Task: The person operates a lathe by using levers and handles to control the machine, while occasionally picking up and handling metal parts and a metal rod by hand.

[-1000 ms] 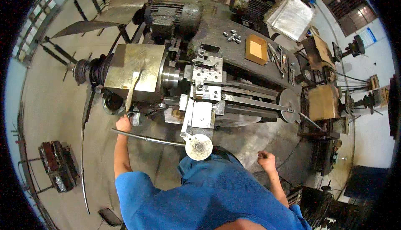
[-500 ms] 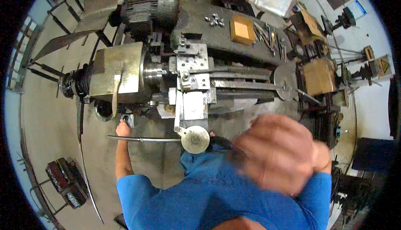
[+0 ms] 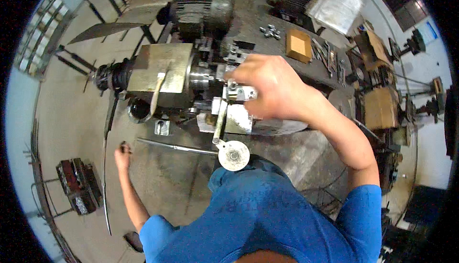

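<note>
My right hand (image 3: 275, 84) reaches over the tool post (image 3: 235, 90) of a lathe. Its fingers are bent together close to the bright spindle nose (image 3: 201, 77); whatever they pinch is hidden. Down at the left, my left hand (image 3: 122, 159) is closed around a small dark object (image 3: 125, 146), too small to name. Below the tool post is a round pale handle hub (image 3: 234, 156), from which a long steel lever (image 3: 177, 147) runs left. A brush (image 3: 157, 96) with a pale handle lies across the metal headstock cover (image 3: 143, 67).
Behind the lathe, the bench holds a yellow-brown box (image 3: 299, 45), several small metal parts (image 3: 270, 32) and spanners (image 3: 331, 57). An electric motor (image 3: 203, 14) stands at the back. A metal bracket (image 3: 162, 127) sits beneath the headstock. A thin rod (image 3: 106, 186) slants down at the left.
My right hand has swung forward from near my chest to the tool post. My left hand has moved left and nearer, away from the metal bracket. The whole view has shifted.
</note>
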A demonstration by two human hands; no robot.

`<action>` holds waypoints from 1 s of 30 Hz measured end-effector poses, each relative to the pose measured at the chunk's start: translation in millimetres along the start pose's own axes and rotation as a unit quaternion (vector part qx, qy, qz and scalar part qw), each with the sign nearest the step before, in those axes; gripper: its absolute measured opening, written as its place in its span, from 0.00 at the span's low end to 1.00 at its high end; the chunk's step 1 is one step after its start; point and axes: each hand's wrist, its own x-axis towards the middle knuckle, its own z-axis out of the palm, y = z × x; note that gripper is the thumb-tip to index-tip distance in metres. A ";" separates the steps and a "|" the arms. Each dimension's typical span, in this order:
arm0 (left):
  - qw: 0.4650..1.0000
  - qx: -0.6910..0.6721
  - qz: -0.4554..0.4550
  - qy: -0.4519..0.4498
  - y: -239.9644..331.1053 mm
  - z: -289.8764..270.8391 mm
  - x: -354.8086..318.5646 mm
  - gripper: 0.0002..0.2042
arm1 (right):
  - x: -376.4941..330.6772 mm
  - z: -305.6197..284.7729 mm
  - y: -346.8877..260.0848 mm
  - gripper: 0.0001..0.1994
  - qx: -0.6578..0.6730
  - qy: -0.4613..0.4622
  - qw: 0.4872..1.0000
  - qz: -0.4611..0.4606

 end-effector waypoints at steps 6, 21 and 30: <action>0.964 0.096 0.057 0.240 42.6 -128.2 -27.3 0.15 | 30.3 114.6 85.6 0.16 0.054 -0.114 0.985 0.113; 0.909 0.153 -0.269 0.279 85.5 11.5 -195.4 0.30 | 58.7 160.1 91.8 0.15 0.079 -0.124 0.979 0.138; 0.947 0.291 -0.068 0.121 98.9 -22.6 -187.2 0.18 | 51.0 162.0 92.5 0.11 0.038 -0.111 0.984 0.131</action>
